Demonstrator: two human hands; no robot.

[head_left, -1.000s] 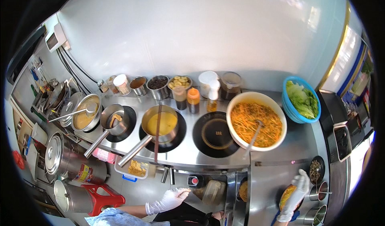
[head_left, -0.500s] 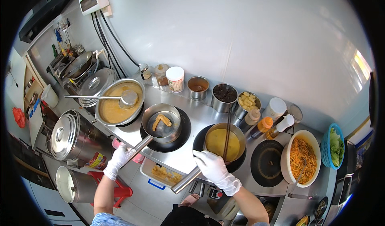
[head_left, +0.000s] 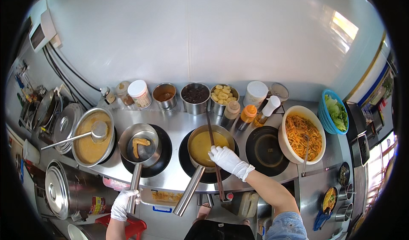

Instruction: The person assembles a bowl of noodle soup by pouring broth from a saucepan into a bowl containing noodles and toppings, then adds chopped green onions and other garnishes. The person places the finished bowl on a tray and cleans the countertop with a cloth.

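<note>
In curled left fingers [head_left: 133,192]: round steel saucepan [head_left: 150,154], golden-brown strip [head_left: 135,148] already inside; under right fingers [head_left: 214,151], pinch unclear: long brown chopsticks [head_left: 219,181], unlifted.

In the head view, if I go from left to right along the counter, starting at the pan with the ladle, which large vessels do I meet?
Ladle pan of brown liquid → saucepan with browned food → saucepan of yellow liquid → white bowl of orange shreds → blue basket of leafy greens.
</note>
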